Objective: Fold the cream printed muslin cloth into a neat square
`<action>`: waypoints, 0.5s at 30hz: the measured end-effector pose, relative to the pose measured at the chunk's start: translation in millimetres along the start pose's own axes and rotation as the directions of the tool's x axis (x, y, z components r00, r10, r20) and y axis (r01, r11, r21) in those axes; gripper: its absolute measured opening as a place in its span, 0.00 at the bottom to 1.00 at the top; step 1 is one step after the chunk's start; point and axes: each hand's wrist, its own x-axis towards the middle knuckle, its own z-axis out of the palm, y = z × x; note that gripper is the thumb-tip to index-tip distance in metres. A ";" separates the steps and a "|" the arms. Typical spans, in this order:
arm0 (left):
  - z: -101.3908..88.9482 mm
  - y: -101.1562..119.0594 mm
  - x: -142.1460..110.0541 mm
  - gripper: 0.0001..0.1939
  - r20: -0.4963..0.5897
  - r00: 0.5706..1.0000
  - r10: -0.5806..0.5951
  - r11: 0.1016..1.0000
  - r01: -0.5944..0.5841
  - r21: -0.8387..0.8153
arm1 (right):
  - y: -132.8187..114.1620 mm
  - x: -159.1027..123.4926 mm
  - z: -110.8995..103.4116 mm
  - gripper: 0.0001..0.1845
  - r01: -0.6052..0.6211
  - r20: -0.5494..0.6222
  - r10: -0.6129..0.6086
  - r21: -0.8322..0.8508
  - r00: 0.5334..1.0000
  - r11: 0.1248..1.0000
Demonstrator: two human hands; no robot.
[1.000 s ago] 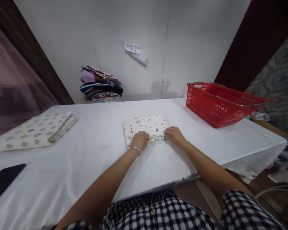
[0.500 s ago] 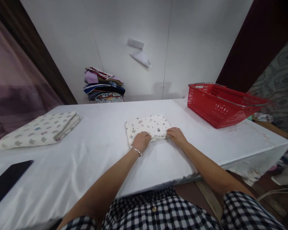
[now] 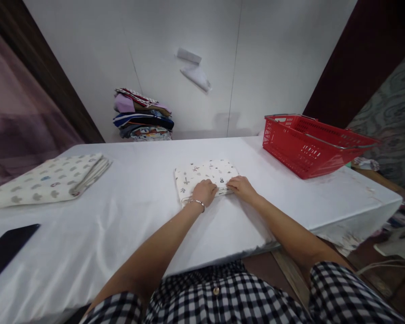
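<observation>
A folded white cloth (image 3: 204, 171) with small printed figures lies flat on the white-covered table (image 3: 138, 193) in front of me. My left hand (image 3: 205, 192) grips its near edge close to the middle, a silver bracelet on the wrist. At the right part of the same edge, the fingers of my right hand (image 3: 243, 189) are bent over the layers. Only a short stretch of the edge shows between the two hands. My thumbs and the underside of the cloth are mostly hidden.
Another folded cloth with grey prints (image 3: 47, 180) lies at the left, with a dark flat object (image 3: 10, 247) nearer me. A red basket (image 3: 307, 153) stands at the right. Behind the table rises a stack of folded fabrics (image 3: 145, 119) against the wall.
My hands have moved closer together along the cloth's near edge, the left one to the right and the right one to the left. The camera view has shifted slightly.
</observation>
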 end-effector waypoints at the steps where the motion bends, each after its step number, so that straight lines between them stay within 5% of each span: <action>1: 0.7 1.6 2.2 0.15 0.012 1.000 -0.006 1.000 0.006 -0.001 | -1.9 1.7 0.0 0.10 -0.009 0.013 0.009 -0.014 1.000 1.000; 9: -0.4 5.0 7.1 0.15 0.021 0.988 -0.150 0.982 0.151 -0.113 | -2.8 6.4 4.2 0.09 -0.030 0.014 0.030 0.024 0.999 0.999; 15: 4.6 7.2 -1.7 0.14 -0.065 0.996 0.061 0.998 -0.061 -0.001 | -2.3 -5.1 7.9 0.10 0.010 -0.064 -0.009 0.014 0.998 1.000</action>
